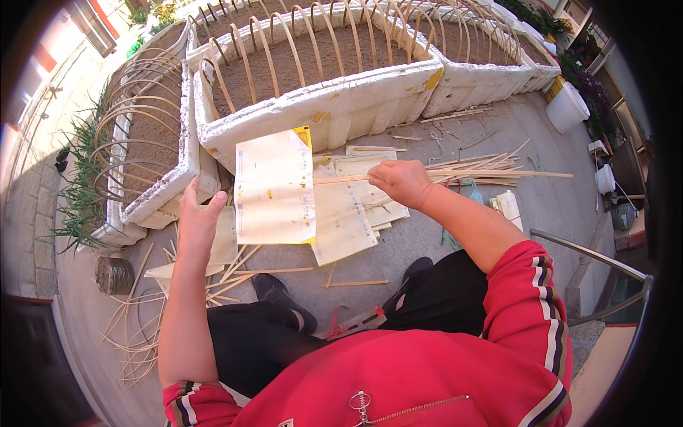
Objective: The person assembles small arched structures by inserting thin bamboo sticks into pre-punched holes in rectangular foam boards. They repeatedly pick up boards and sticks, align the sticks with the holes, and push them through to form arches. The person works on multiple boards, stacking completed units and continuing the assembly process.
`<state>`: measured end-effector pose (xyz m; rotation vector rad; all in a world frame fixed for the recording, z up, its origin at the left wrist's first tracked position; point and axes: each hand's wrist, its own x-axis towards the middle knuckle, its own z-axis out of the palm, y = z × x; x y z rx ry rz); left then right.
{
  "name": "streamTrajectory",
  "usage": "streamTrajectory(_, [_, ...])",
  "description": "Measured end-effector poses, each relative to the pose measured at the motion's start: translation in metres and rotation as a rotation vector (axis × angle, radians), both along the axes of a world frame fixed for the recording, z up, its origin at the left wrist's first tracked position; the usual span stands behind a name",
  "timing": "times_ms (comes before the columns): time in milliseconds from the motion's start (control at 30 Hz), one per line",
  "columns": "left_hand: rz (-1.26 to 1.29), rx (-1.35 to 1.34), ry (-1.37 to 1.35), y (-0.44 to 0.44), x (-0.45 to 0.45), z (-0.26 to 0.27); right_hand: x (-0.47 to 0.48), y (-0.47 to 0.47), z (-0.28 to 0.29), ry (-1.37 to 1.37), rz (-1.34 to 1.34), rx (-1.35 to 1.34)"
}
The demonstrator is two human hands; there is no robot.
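My right hand (401, 183) grips a long flat bamboo strip (533, 174), held crosswise. At the strip's left end is a pale sheet (272, 187) with yellow edges and a lifted top-right corner; it looks like a sticky insect-trap card. How the strip and sheet are joined is hidden. My left hand (197, 221) is empty, thumb apart from the fingers, just left of the sheet. Below the strip, several similar pale sheets (344, 224) lie overlapping on the paved ground. A pile of bamboo strips (480, 165) rests to the right.
White foam planters (320, 117) of soil, arched over with bamboo hoops (291, 48), stand ahead and left. Loose strips (133, 331) and a tin can (114, 275) lie at left. A white bucket (568, 108) and a metal rail (592, 255) are at right.
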<state>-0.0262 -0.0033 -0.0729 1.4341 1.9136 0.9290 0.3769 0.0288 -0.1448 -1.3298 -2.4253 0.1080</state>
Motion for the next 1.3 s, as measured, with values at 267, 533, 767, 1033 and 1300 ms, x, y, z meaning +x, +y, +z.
streamTrajectory(267, [-0.052,0.178,-0.306,0.002,0.005,-0.003,-0.011,-0.036,0.061,0.39,-0.064,-0.448])
streamTrajectory(533, [-0.162,0.226,-0.434,0.006,0.048,0.013,-0.035,-0.032,0.083,0.874,0.067,-1.384])
streamTrajectory(767, [-0.362,0.275,-0.326,0.017,0.058,0.002,-0.051,-0.035,0.08,0.6,0.033,-1.229])
streamTrajectory(1033, [-0.391,0.123,-0.57,0.022,0.057,-0.01,-0.064,-0.047,0.089,0.388,0.182,-1.134])
streamTrajectory(1300, [-0.132,0.065,-0.695,0.03,0.029,-0.001,-0.072,-0.04,0.074,0.477,-0.02,-0.766])
